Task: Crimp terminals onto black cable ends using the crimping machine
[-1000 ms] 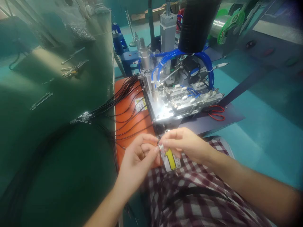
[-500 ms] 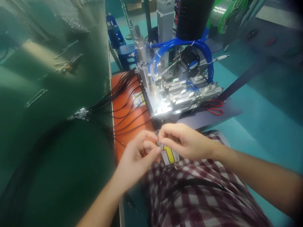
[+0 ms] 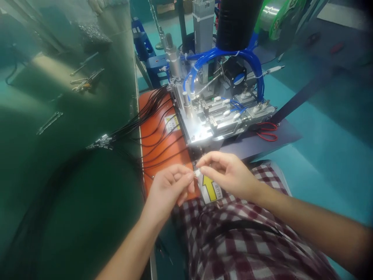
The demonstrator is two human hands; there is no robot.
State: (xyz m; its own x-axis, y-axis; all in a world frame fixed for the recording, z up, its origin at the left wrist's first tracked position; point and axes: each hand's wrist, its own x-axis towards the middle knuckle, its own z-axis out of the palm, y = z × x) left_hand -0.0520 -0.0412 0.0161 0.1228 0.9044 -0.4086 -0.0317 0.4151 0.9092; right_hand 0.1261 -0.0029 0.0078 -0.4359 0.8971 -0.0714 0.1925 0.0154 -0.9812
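On the left, a dark green worktop (image 3: 81, 202) carries a long bundle of black cables (image 3: 124, 132), gathered at a cluster of silvery cable ends (image 3: 101, 142), with slim metal parts (image 3: 49, 123) lying farther out. Cables also fan across an orange cover plate (image 3: 153, 136) towards the metal pneumatic fixture (image 3: 210, 128). Blue air tubes (image 3: 217, 52) arch over this fixture, and a thick black hose (image 3: 234, 25) hangs in front of its rear part, blocking some of it. A green spool (image 3: 272, 23) wound with silvery wire stands behind to the right; red loop handles (image 3: 268, 132) lie beside the fixture's right end. Below the hands is the person's maroon-and-white checked clothing (image 3: 247, 245). A yellow-and-white warning label (image 3: 172, 123) sits on the orange plate, its print too small to read. Near the right hand (image 3: 230, 173), a white label (image 3: 211, 190) bears a bold yellow arrow and black Chinese characters, blurred and partly readable as 行方. The left hand (image 3: 170, 186) has thumb and forefinger pinched together on thin wires (image 3: 195, 175); the right hand's thumb and forefinger are nearly closed on a small white piece (image 3: 198, 172) between the two hands, largely hidden by the fingertips.
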